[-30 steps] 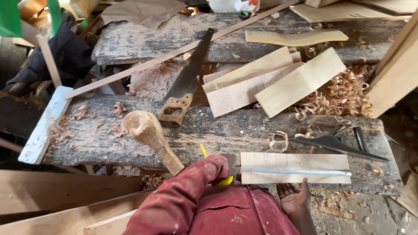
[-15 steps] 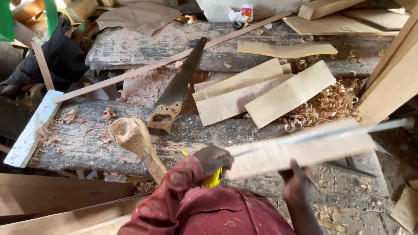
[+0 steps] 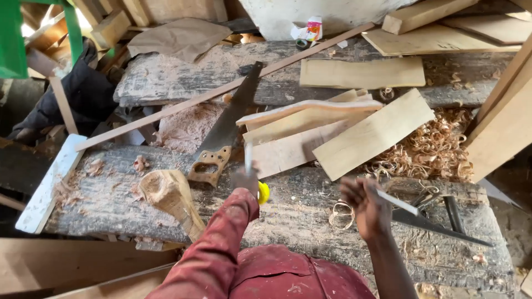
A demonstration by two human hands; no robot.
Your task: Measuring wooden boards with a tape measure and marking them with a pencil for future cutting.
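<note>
**A thin steel blade held up over the bench**

From the head camera, we see the left hand closed around a yellow-gripped steel blade. The fingers wrap the yellow end, and the narrow metal strip stands nearly upright above the fist. It is held over the weathered bench plank, just in front of the handsaw.

We judge the blade to be light and stiff along its length, but thin enough to flex or whip if swung. The bare steel looks smooth and likely slick, with edges we would not want to grip hard. The yellow end is the sensible place to hold it, as the hand does now. The steel is pale grey and slightly blurred, so we cannot make out any markings.

The right hand hangs loosely open above the bench with its fingers half curled and the palm showing. A thin pale strip lies just beside the fingertips, and we cannot tell whether they touch it.

A carved wooden mallet lies to the left. Stacked boards and curled shavings lie beyond, and a dark metal square lies to the right.
</note>
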